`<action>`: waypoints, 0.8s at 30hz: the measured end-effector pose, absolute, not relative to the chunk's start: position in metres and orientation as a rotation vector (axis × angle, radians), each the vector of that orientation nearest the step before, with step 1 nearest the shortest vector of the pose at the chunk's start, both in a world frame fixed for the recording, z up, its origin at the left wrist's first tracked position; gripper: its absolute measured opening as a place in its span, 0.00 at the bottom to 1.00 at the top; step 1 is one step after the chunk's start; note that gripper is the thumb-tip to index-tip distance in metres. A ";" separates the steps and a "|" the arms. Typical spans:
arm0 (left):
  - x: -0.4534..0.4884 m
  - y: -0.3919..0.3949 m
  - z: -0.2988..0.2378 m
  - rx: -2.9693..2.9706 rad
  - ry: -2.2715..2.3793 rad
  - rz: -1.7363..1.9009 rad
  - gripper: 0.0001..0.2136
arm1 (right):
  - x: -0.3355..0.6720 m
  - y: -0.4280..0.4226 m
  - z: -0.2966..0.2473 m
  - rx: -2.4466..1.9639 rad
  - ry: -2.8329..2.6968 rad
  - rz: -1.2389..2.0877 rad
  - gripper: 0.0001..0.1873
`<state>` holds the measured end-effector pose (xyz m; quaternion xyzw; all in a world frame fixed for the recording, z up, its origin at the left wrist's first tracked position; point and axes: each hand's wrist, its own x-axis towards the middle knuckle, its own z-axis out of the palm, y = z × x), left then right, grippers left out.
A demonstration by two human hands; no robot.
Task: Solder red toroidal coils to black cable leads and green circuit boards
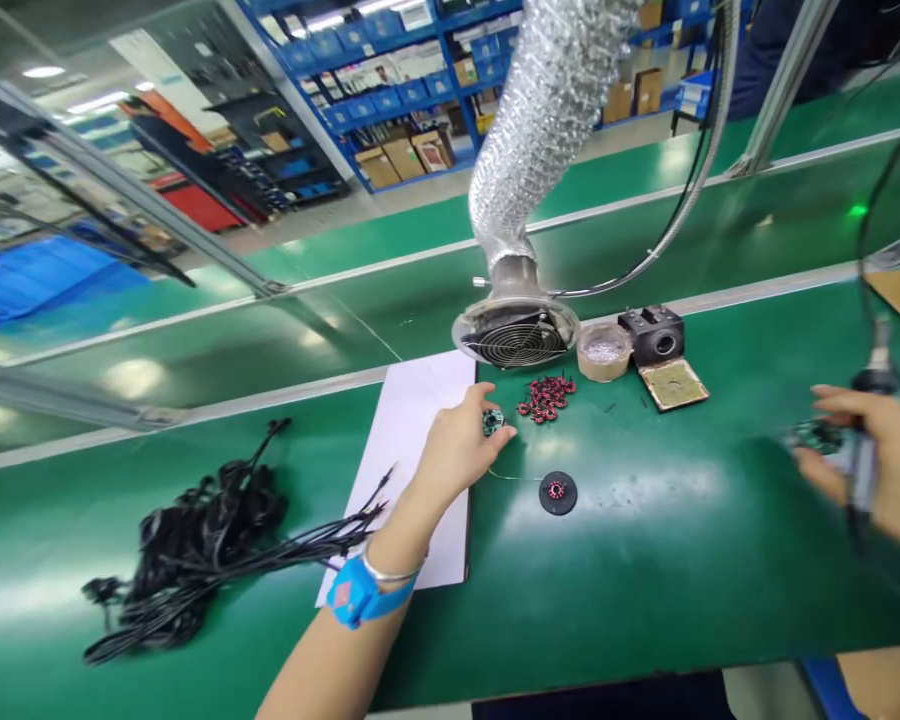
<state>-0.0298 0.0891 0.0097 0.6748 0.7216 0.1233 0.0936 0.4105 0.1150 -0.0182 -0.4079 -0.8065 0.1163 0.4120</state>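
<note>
My left hand (457, 445) reaches over a white sheet (412, 440) and pinches a small round green part (493, 421) between thumb and fingers. Just beyond it lies a pile of small red coils (546, 397). A black disc with a red coil (557, 492) rests on the green mat to the right of that hand. My right hand (881, 460), blurred at the right edge, is closed round a pen-like soldering iron (866, 450) with a cable, and also holds a small part (814, 436).
A foil extraction duct ends in a round grille (515, 335) at the back. Beside it stand a tub of solder bits (604, 350), a black iron stand (652, 335) and a sponge pad (673, 384). A heap of black cables (195, 540) lies at the left.
</note>
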 end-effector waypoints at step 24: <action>0.072 0.024 0.005 2.089 1.309 0.506 0.18 | 0.286 0.029 -0.030 -1.013 -2.119 0.539 0.25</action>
